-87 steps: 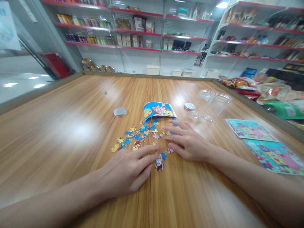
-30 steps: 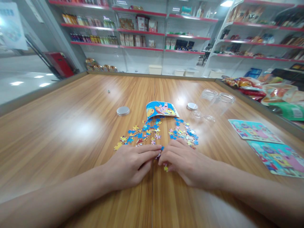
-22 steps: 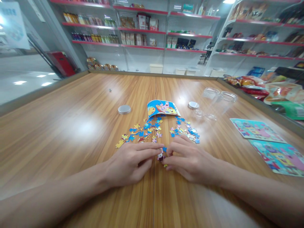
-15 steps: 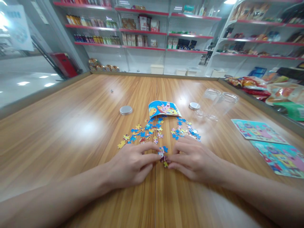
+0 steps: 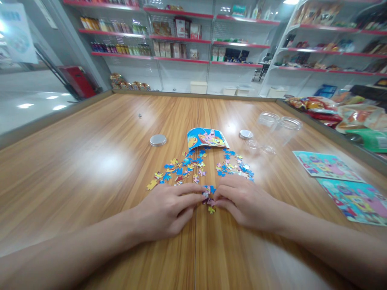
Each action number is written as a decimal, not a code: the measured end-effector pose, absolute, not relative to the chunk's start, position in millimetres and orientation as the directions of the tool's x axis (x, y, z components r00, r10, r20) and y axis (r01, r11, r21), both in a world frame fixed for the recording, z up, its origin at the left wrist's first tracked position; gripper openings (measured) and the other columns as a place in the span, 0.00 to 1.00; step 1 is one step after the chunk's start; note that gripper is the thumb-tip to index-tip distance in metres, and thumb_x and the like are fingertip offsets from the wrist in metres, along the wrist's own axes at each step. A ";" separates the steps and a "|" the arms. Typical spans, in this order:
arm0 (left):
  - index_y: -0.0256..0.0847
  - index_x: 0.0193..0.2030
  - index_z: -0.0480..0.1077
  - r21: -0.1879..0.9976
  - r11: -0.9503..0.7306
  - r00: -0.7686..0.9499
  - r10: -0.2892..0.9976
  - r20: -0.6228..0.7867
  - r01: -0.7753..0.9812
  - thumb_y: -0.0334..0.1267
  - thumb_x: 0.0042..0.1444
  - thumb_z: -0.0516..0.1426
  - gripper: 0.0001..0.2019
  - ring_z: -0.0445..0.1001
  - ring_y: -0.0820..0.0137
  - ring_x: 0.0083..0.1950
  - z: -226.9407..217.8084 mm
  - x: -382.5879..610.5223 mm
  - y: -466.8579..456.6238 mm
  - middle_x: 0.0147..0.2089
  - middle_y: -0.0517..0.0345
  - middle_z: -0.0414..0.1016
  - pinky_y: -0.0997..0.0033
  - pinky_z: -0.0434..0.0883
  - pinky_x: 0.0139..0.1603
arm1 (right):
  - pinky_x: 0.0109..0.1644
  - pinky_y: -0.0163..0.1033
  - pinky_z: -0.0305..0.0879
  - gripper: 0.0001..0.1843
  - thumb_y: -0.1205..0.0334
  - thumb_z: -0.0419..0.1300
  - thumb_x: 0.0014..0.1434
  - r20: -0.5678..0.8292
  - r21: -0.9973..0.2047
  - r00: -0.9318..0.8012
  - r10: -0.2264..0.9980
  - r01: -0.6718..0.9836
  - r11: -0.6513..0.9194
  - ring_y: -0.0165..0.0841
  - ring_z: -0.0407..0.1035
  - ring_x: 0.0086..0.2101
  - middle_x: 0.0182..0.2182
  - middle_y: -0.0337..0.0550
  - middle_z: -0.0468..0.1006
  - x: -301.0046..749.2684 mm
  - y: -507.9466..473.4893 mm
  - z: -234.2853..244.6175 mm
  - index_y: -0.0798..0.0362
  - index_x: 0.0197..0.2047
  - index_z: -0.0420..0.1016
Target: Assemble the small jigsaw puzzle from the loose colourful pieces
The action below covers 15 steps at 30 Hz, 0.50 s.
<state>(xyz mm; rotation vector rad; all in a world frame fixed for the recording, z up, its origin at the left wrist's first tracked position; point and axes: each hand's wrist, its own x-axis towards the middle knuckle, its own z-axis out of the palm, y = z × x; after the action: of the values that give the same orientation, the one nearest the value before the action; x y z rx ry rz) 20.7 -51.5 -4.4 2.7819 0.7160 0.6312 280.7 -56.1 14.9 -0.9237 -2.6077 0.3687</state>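
Observation:
On the wooden table, a small cluster of joined jigsaw puzzle pieces point(image 5: 207, 195) in blue, pink, brown and yellow lies between my hands. My left hand point(image 5: 169, 207) rests at its left side, index and middle fingers stretched out with their tips on the pieces. At the right side, my right hand point(image 5: 246, 200) has thumb and fingers pinched together at a puzzle piece, largely hidden by the fingertips. Loose puzzle pieces point(image 5: 179, 171) spread beyond my left hand, and a second group of pieces point(image 5: 231, 165) lies beyond my right. Behind them stands a curved picture card point(image 5: 208, 138).
Two silvery lids point(image 5: 158, 140) point(image 5: 246, 134) flank the card. Clear jars point(image 5: 289, 127) lie at the back right, near two flat picture sheets point(image 5: 329, 165) point(image 5: 358, 201). Packaged goods point(image 5: 359, 114) crowd beyond the right edge; stocked shelves point(image 5: 181, 39) line the wall.
My right hand's fingers have drawn closer together into a pinch by the cluster. My left fingertips have slid slightly onto the pieces. The whole view has shifted a little.

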 end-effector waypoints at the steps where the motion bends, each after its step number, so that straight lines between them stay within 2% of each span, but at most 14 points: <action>1: 0.46 0.60 0.68 0.290 -0.863 0.793 0.498 0.350 0.414 0.29 0.62 0.51 0.21 0.77 0.66 0.55 -3.7 21.0 -51.7 0.63 0.57 0.72 0.65 0.79 0.53 | 0.40 0.41 0.62 0.07 0.64 0.57 0.67 0.239 -0.351 -0.722 0.650 0.560 0.751 0.35 0.68 0.36 0.33 0.45 0.75 280.2 -57.3 15.6 0.55 0.37 0.75; 3: 0.46 0.61 0.68 0.285 -0.862 0.795 0.500 0.343 0.419 0.29 0.62 0.51 0.21 0.77 0.66 0.55 -2.9 21.5 -51.9 0.63 0.57 0.71 0.64 0.79 0.53 | 0.40 0.42 0.61 0.05 0.63 0.59 0.64 0.239 -0.358 -0.703 0.670 0.577 0.734 0.36 0.68 0.36 0.33 0.45 0.75 279.0 -60.5 17.2 0.55 0.38 0.75; 7: 0.47 0.61 0.68 0.288 -0.861 0.803 0.500 0.324 0.419 0.29 0.62 0.51 0.21 0.77 0.66 0.56 -3.6 21.2 -51.8 0.64 0.58 0.71 0.63 0.79 0.54 | 0.41 0.43 0.61 0.08 0.58 0.64 0.60 0.202 -0.366 -0.639 0.742 0.654 0.662 0.38 0.68 0.37 0.34 0.44 0.75 277.3 -67.1 18.9 0.53 0.39 0.74; 11: 0.47 0.61 0.68 0.286 -0.862 0.801 0.499 0.330 0.419 0.28 0.62 0.51 0.22 0.77 0.66 0.56 -4.5 20.7 -52.0 0.64 0.58 0.70 0.63 0.79 0.54 | 0.38 0.41 0.60 0.06 0.63 0.65 0.59 0.167 -0.374 -0.604 0.779 0.692 0.617 0.35 0.67 0.34 0.32 0.41 0.74 276.7 -70.5 17.7 0.52 0.35 0.71; 15: 0.46 0.61 0.67 0.279 -0.864 0.797 0.497 0.344 0.419 0.28 0.62 0.51 0.22 0.76 0.66 0.56 -4.2 22.0 -51.6 0.64 0.58 0.70 0.63 0.78 0.54 | 0.40 0.41 0.60 0.06 0.66 0.65 0.58 0.173 -0.386 -0.593 0.787 0.694 0.608 0.36 0.66 0.35 0.34 0.42 0.74 275.6 -71.4 16.2 0.53 0.36 0.70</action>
<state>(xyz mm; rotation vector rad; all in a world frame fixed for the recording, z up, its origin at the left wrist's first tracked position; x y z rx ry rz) 22.0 -51.6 -4.2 2.7960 0.7197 0.6125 275.6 -71.4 16.2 -1.1965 -2.5110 0.4002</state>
